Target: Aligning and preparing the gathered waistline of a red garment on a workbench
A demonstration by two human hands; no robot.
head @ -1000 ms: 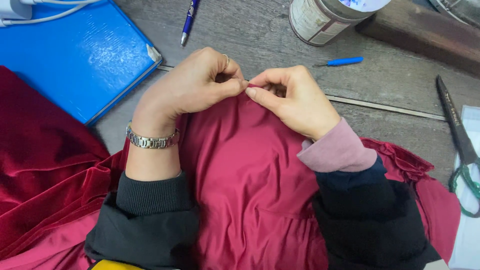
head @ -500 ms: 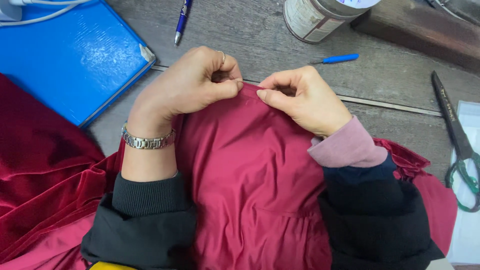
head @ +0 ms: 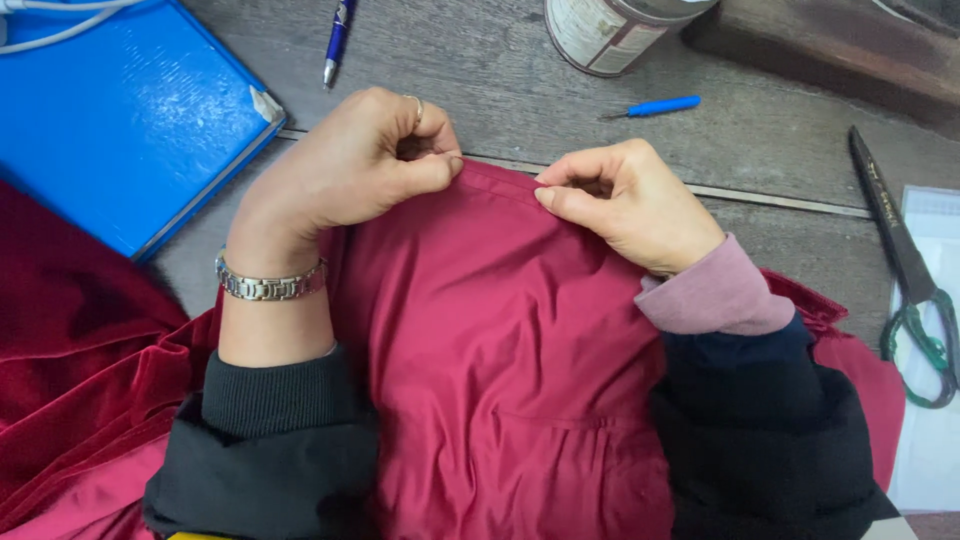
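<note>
Left hand [head: 350,170] and right hand [head: 625,200], both pinching red fabric [head: 500,330] edge.

The smooth crimson satin cloth [head: 500,330] has a faint sheen, its folded edge pinched by both hands. Left of it lies deep red velvet [head: 70,330] (matt, plush). Beyond it the grey wooden tabletop [head: 500,90] looks rough and grainy, bearing a glossy blue plastic folder [head: 120,120].

Grey, weathered wood tabletop [head: 500,90] fills the view, grain running across, scuffed and dull. A thin pale strip [head: 780,198] lies along it. Dark wooden block [head: 850,50] sits at the top right edge. Light is soft and even, hardly any shadow.
</note>
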